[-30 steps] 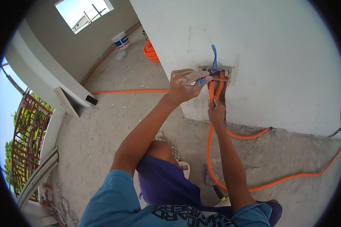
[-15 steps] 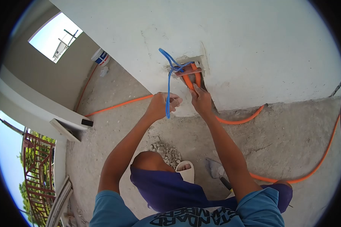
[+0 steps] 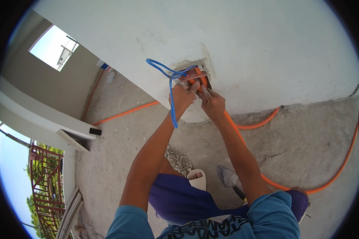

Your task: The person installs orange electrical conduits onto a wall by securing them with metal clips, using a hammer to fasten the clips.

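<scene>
An electrical box (image 3: pixel 196 74) of reddish-brown colour sits tilted in a rough cut-out low in the white wall (image 3: pixel 259 51). Orange conduits run into it from below. Blue wires (image 3: pixel 159 63) loop out of the box to the left and hang down in front of my left wrist. My left hand (image 3: pixel 183 96) is closed on the orange conduit just under the box, its thumb pointing up. Beside it on the right, my right hand (image 3: pixel 212 104) pinches the same conduit. Both hands nearly touch, and they partly cover the conduit ends.
Orange conduit (image 3: pixel 331 181) curves over the concrete floor at the right. Rubble (image 3: pixel 178 161) and a trowel (image 3: pixel 229 177) lie near my slippered foot (image 3: pixel 197 179). A white bucket (image 3: pixel 103 65) stands at the back left, with a board (image 3: pixel 72 140) nearer.
My left hand has moved up and right from beside the wires onto the conduit. The blue loop has swung left. An orange length now shows along my right forearm.
</scene>
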Demonstrator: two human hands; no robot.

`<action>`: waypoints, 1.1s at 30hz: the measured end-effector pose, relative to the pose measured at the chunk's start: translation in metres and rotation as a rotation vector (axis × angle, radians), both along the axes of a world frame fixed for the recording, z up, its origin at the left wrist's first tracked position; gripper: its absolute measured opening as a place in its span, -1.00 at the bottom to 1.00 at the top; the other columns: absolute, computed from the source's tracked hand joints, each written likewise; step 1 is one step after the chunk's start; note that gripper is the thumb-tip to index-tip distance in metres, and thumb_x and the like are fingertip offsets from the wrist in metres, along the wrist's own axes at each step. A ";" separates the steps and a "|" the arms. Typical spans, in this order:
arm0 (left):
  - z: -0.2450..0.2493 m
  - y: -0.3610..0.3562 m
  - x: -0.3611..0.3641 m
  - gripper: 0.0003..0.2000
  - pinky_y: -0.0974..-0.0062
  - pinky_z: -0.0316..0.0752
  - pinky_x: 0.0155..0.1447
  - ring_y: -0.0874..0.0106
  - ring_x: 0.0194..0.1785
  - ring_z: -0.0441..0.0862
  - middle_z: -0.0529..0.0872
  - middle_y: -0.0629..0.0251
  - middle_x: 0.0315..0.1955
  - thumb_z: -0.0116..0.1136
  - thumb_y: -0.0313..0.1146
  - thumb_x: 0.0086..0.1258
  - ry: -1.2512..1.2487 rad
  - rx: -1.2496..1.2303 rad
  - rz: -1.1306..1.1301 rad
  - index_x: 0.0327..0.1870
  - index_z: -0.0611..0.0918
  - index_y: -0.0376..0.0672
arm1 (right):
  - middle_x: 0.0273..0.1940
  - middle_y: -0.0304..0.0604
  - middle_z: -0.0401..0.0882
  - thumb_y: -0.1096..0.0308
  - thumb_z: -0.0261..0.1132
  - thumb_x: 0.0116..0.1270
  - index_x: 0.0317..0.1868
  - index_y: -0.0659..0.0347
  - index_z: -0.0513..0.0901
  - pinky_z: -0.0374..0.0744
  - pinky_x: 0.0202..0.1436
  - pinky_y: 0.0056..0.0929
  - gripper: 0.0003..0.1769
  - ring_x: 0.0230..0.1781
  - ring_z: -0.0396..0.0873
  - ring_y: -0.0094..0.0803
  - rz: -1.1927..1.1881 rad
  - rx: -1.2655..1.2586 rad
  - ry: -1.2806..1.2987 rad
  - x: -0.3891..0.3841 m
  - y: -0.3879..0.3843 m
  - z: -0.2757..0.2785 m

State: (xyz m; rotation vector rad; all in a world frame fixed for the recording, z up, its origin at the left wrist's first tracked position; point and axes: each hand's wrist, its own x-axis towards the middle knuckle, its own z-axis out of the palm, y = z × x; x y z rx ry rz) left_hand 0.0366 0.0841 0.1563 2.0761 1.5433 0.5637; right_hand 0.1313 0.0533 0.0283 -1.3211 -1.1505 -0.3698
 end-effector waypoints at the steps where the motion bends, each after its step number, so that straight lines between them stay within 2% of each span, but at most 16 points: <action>1: -0.005 0.003 0.004 -0.50 0.56 0.55 -0.42 0.50 -0.64 0.67 0.72 0.28 -0.68 0.23 0.07 0.32 0.021 0.025 -0.009 -0.52 0.74 -0.28 | -0.29 -0.07 0.72 0.44 0.39 0.16 -0.07 0.21 0.70 0.63 -0.43 -0.31 -0.71 -0.43 0.69 -0.17 0.003 0.026 0.005 0.003 0.002 0.001; 3: -0.015 0.007 0.010 -0.52 0.55 0.55 -0.42 0.49 -0.65 0.66 0.71 0.27 -0.69 0.25 0.04 0.32 0.061 0.065 -0.029 -0.54 0.74 -0.28 | -0.30 -0.04 0.72 0.44 0.39 0.17 -0.10 0.22 0.68 0.63 -0.41 -0.31 -0.75 -0.41 0.70 -0.15 0.036 0.052 0.051 0.003 0.006 -0.002; 7: -0.026 0.007 0.015 -0.57 0.54 0.53 -0.45 0.50 -0.66 0.64 0.70 0.23 -0.70 0.28 -0.05 0.32 -0.130 0.072 0.004 -0.54 0.72 -0.31 | -0.37 0.00 0.70 0.41 0.40 0.20 -0.14 0.23 0.61 0.61 -0.42 -0.29 -0.77 -0.42 0.69 -0.09 0.185 -0.012 0.323 0.001 0.002 -0.006; 10: -0.036 0.010 0.016 -0.59 0.53 0.52 -0.47 0.50 -0.67 0.62 0.69 0.20 -0.71 0.28 -0.10 0.33 -0.249 0.099 0.026 -0.54 0.71 -0.34 | -0.45 -0.01 0.65 0.31 0.36 0.29 -0.13 0.24 0.57 0.56 -0.45 -0.21 -0.76 -0.49 0.64 -0.02 0.118 -0.214 0.467 -0.009 -0.015 -0.008; 12: -0.041 0.010 0.019 -0.59 0.53 0.51 -0.46 0.51 -0.67 0.62 0.68 0.20 -0.72 0.28 -0.11 0.33 -0.306 0.084 0.064 -0.54 0.71 -0.35 | -0.50 0.00 0.60 0.23 0.31 0.35 -0.15 0.26 0.55 0.51 -0.46 -0.15 -0.74 -0.53 0.59 0.04 0.061 -0.290 0.393 -0.015 -0.019 -0.047; 13: -0.040 0.008 0.020 -0.58 0.51 0.50 -0.46 0.50 -0.67 0.62 0.68 0.20 -0.71 0.26 -0.12 0.35 -0.303 0.104 0.063 -0.58 0.68 -0.34 | -0.53 0.01 0.58 0.19 0.28 0.37 -0.17 0.27 0.54 0.49 -0.47 -0.12 -0.72 -0.55 0.57 0.07 0.031 -0.332 0.354 -0.015 -0.020 -0.055; 16: -0.039 0.011 0.013 -0.56 0.49 0.50 -0.43 0.47 -0.66 0.63 0.70 0.23 -0.69 0.21 -0.09 0.38 -0.103 0.203 -0.006 -0.61 0.67 -0.29 | -0.57 0.07 0.52 0.07 0.18 0.44 -0.21 0.30 0.51 0.44 -0.46 -0.05 -0.62 -0.55 0.53 0.12 0.146 -0.382 0.407 -0.011 -0.017 -0.068; 19: -0.039 0.010 0.009 -0.55 0.47 0.50 -0.41 0.43 -0.64 0.65 0.71 0.26 -0.69 0.16 -0.06 0.41 -0.041 0.276 -0.035 -0.60 0.67 -0.25 | -0.59 0.13 0.48 0.04 0.14 0.46 -0.21 0.32 0.49 0.42 -0.44 -0.03 -0.58 -0.51 0.53 0.14 0.343 -0.427 0.457 -0.003 -0.011 -0.070; 22: -0.046 0.012 0.007 -0.58 0.32 0.51 -0.38 0.24 -0.63 0.64 0.69 0.27 -0.70 0.16 -0.06 0.39 0.020 0.393 -0.054 -0.62 0.67 -0.17 | -0.62 0.13 0.45 -0.02 0.11 0.47 -0.27 0.34 0.50 0.40 -0.45 -0.08 -0.52 -0.53 0.51 0.10 0.347 -0.397 0.441 -0.001 -0.007 -0.074; 25: -0.050 0.010 0.002 -0.58 0.31 0.48 -0.43 0.21 -0.63 0.63 0.66 0.26 -0.72 0.18 -0.04 0.37 0.018 0.463 -0.126 -0.61 0.68 -0.16 | -0.63 0.10 0.42 -0.08 0.08 0.47 -0.36 0.34 0.50 0.38 -0.47 -0.13 -0.44 -0.58 0.47 0.05 0.510 -0.389 0.529 0.007 -0.004 -0.078; 28: -0.052 0.012 -0.001 -0.59 0.32 0.43 -0.49 0.23 -0.66 0.60 0.63 0.25 -0.74 0.23 -0.02 0.33 0.068 0.527 -0.127 -0.60 0.68 -0.16 | -0.64 0.07 0.40 -0.16 0.04 0.47 -0.42 0.33 0.51 0.37 -0.47 -0.17 -0.37 -0.61 0.42 0.00 0.535 -0.325 0.567 0.013 0.000 -0.078; 31: -0.048 0.015 -0.003 -0.62 0.35 0.38 -0.54 0.25 -0.70 0.56 0.60 0.27 -0.77 0.29 -0.05 0.29 0.012 0.557 -0.104 -0.62 0.68 -0.15 | -0.65 0.02 0.35 -0.17 0.03 0.47 -0.43 0.32 0.49 0.37 -0.46 -0.20 -0.36 -0.62 0.40 -0.12 0.497 -0.335 0.563 0.004 0.005 -0.078; 33: -0.043 0.018 -0.005 -0.67 0.45 0.39 -0.53 0.40 -0.70 0.57 0.65 0.33 -0.74 0.31 -0.10 0.28 0.066 0.576 -0.105 -0.56 0.72 -0.17 | -0.65 0.00 0.36 -0.15 0.04 0.48 -0.45 0.31 0.49 0.37 -0.46 -0.22 -0.38 -0.61 0.40 -0.16 0.504 -0.355 0.599 0.002 0.008 -0.082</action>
